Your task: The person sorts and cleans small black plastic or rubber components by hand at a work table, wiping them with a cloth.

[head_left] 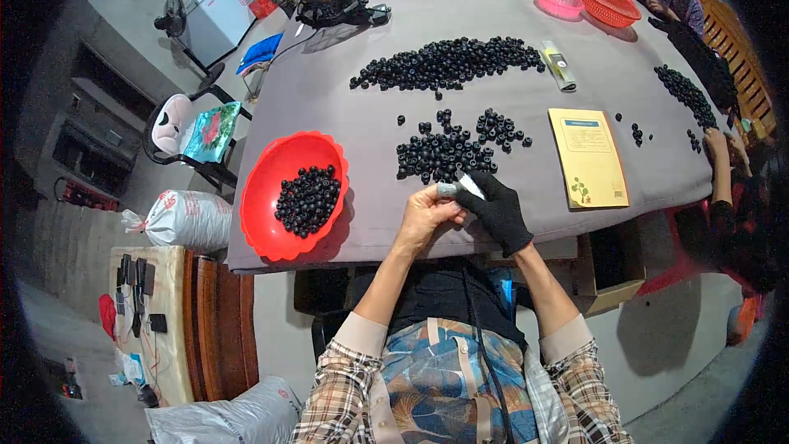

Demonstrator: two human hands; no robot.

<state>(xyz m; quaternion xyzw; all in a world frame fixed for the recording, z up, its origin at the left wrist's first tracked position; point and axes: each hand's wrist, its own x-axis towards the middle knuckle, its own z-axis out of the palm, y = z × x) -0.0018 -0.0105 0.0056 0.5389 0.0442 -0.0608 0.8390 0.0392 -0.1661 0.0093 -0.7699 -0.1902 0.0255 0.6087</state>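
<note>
My bare left hand (427, 215) is closed in a pinch at the near edge of the grey-covered table, with grey wrapping on one fingertip. Whatever it pinches is hidden. Against it, my right hand (498, 212), in a black glove, is closed on a slim white tool (471, 186) whose kind I cannot make out. Just beyond both hands lies a loose pile of small round black parts (440, 154), some showing a hole. On the left, a red scalloped bowl (256, 189) contains more of these black parts (308, 201).
A bigger heap of black parts (448, 64) spreads farther back. To the right are a yellow booklet (585, 166) and a slim pale-green package (559, 66). Pink (557, 3) and red (608, 5) baskets stand at the far right. Other people work around the table.
</note>
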